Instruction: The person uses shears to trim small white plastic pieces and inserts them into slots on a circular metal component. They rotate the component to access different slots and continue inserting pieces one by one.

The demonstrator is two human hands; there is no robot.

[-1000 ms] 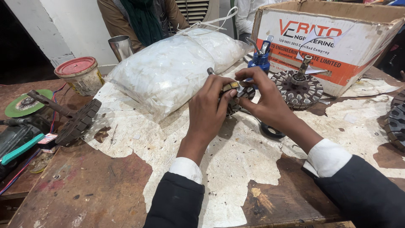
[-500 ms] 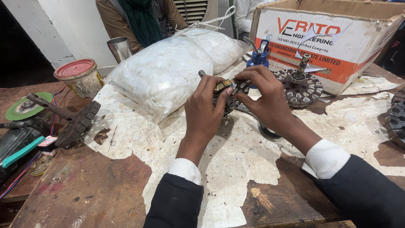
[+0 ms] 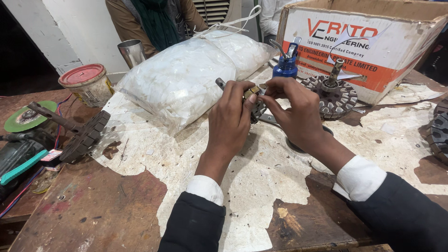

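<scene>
My left hand (image 3: 232, 116) grips a small toothed metal rotor core (image 3: 256, 108) with a shaft sticking out to the upper left, held above the worn bench top (image 3: 93, 210). My right hand (image 3: 293, 108) meets it from the right, its thumb and fingers pinching a small strip at the core's top edge. Both hands hide most of the core. A second, larger rotor core (image 3: 334, 95) with an upright shaft stands just right of my right hand. A dark ring (image 3: 293, 144) lies on the bench under my right wrist.
A big clear bag of white scraps (image 3: 186, 74) lies behind the hands. A cardboard box (image 3: 373, 42) stands back right, a blue bottle (image 3: 285, 65) beside it. Left: a red-lidded tub (image 3: 87, 85), a steel cup (image 3: 131, 51), another shafted core (image 3: 84, 135), a green disc (image 3: 25, 116). A person stands across the bench.
The hands and the small core have stayed at the same spot over the bench. The fingers have shifted slightly on the core's top edge.
</scene>
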